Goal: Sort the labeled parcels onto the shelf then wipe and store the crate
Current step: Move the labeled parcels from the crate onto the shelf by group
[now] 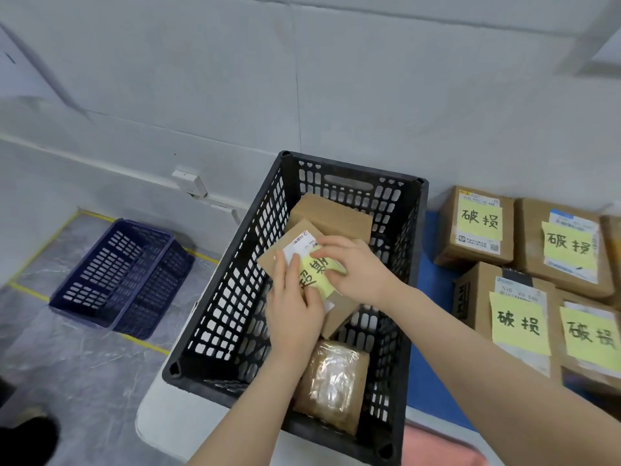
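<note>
A black slotted crate (235, 290) stands on a white surface in the middle. Inside it lies a brown parcel (274, 258) with a white label and a yellow note (319, 274). My left hand (294, 307) holds the parcel's near left side, fingers laid over its top. My right hand (356, 267) grips its right side, fingertips on the yellow note. A plain brown box (331, 215) sits behind it and a tape-wrapped parcel (331, 385) lies at the crate's near end.
Several brown boxes with yellow handwritten notes, such as one (477, 227), sit on a blue surface (426, 361) at the right. Dark blue baskets (114, 274) stand on the grey floor at the left. A pink cloth (433, 449) shows at the bottom edge.
</note>
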Demonstrator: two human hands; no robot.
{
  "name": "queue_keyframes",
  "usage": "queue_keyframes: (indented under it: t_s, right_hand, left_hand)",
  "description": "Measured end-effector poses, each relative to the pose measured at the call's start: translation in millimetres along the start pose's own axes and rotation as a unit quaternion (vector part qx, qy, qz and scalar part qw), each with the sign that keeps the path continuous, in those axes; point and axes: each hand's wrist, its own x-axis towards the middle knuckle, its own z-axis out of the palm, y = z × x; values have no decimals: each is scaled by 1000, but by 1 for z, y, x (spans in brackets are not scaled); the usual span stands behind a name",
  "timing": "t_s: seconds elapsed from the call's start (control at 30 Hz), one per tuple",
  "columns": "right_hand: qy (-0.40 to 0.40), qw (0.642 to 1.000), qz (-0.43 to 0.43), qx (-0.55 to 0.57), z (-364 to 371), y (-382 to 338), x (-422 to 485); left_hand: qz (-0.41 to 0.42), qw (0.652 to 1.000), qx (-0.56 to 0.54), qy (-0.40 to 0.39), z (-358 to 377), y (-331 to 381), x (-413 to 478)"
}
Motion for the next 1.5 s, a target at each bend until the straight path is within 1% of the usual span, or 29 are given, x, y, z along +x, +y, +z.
queue_keyframes:
  t_s: [0.1, 0.17, 0.23, 0.33, 0.47, 0.6, 0.73, 0.93, 1.0, 1.2, 1.37, 1.5]
  right_hand:
    - [15, 1000, -13, -5, -14, -12, -2]
    - [40, 999, -17, 3, -22, -19, -8]
    - [72, 997, -12, 15, -31, -26, -18]
    - [131, 990, 6, 55, -46, -34, -38]
    - [227, 969, 27, 93, -67, -40, -75]
    - [321, 941, 52, 95, -90, -41, -117]
    - [382, 917, 88, 82, -115, -37, -168]
    - [423, 893, 138, 67, -137, -25, -240]
    - [434, 888, 142, 58, -143, -20, -268]
    - [467, 872, 143, 31, -169, 2, -370]
    - [477, 865, 154, 5, -199, 26, -472]
    - [486, 858, 166, 9, -212, 43, -527]
  left_hand:
    - [26, 999, -3, 26, -11, 11, -4]
    - [42, 998, 18, 51, -20, 22, -3]
    - [62, 996, 36, 59, -30, 34, -2]
    - [103, 992, 59, 43, -44, 54, -1]
    - [192, 979, 66, 25, -60, 91, -2]
    - [273, 960, 55, 2, -63, 135, -10]
    - [355, 934, 29, -14, -50, 180, -30]
    - [410, 911, 17, -38, -23, 231, -78]
    - [426, 904, 15, -44, -13, 246, -98]
    - [442, 895, -6, -58, 26, 298, -177]
    - [456, 885, -46, -82, 67, 349, -257]
    - [458, 881, -53, -101, 93, 377, -302]
